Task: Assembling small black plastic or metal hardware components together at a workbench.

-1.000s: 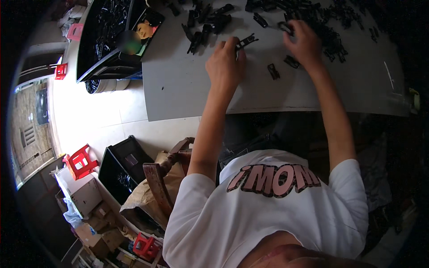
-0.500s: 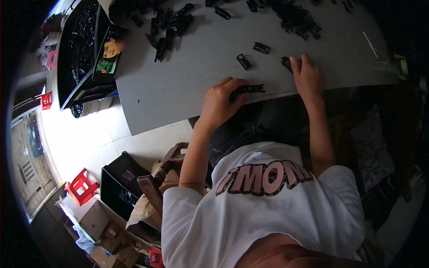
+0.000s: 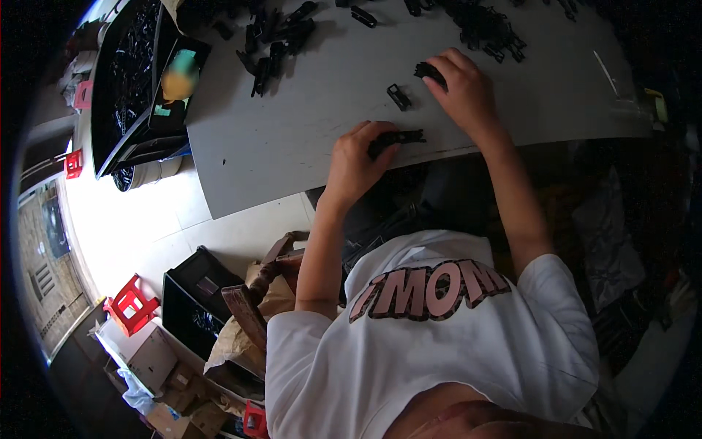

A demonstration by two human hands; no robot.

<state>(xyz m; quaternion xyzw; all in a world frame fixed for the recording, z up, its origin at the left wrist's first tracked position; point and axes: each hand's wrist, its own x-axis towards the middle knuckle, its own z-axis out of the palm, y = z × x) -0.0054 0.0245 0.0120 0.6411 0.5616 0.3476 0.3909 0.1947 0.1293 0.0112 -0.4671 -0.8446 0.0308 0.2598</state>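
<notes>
Black plastic is what both hands are busy with. The left hand [image 3: 356, 162] is curled around a long black clip piece [image 3: 398, 137] near the front edge of the grey table [image 3: 292, 139]. The right hand [image 3: 462, 86] lies flat, fingers bent over a small black part [image 3: 428, 71] a bit farther back. It looks like she is picking up pieces to fit them together. Next she would likely need to bring the two parts close and line them up. Another small black part [image 3: 398, 96] sits between the hands. A pile of black parts [image 3: 488, 29] lies at the far side. How tightly the right fingers grip is hard to tell. The black trays [image 3: 135, 80] on the left are too dark to see inside.
</notes>
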